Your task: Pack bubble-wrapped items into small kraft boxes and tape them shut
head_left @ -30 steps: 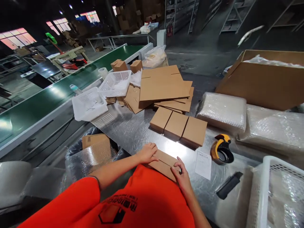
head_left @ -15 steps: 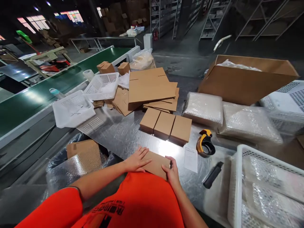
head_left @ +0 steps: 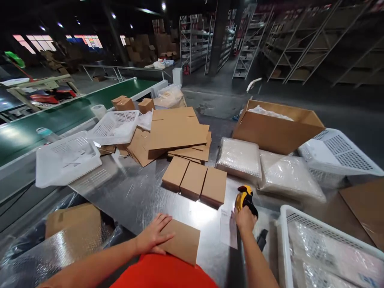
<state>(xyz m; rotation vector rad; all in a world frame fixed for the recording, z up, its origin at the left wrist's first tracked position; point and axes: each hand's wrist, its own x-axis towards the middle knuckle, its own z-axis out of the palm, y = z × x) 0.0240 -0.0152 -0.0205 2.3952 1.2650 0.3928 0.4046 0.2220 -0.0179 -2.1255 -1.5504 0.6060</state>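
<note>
A: Location of the cardboard piece (head_left: 183, 242)?
B: Flat on the near side of the counter (head_left: 141, 192), just in front of the red shirt (head_left: 165, 275), with the far edge sloping slightly down to the right.

A: Pose of the left hand (head_left: 154, 235)?
B: Palm down over the left end of the cardboard piece, with fingers spread and thumb set apart across the upper face. Left forearm (head_left: 99, 262) extended from the lower left, at a shallow rise toward the wrist.

A: Pose of the right hand (head_left: 246, 219)?
B: Knuckles up, in contact with the near side of the yellow-and-black tape dispenser (head_left: 244, 196). Fingers partly hidden; impossible to tell whether closed around it. Right forearm (head_left: 258, 258) extended forward, well apart from the left.

A: Adjacent items?
B: Paper slip (head_left: 227, 230) just left of the right hand. Black tool (head_left: 262, 239) partly behind the right forearm. White basket (head_left: 283, 232) farther right. Three cardboard stacks (head_left: 194, 179) beyond the cardboard piece.
</note>
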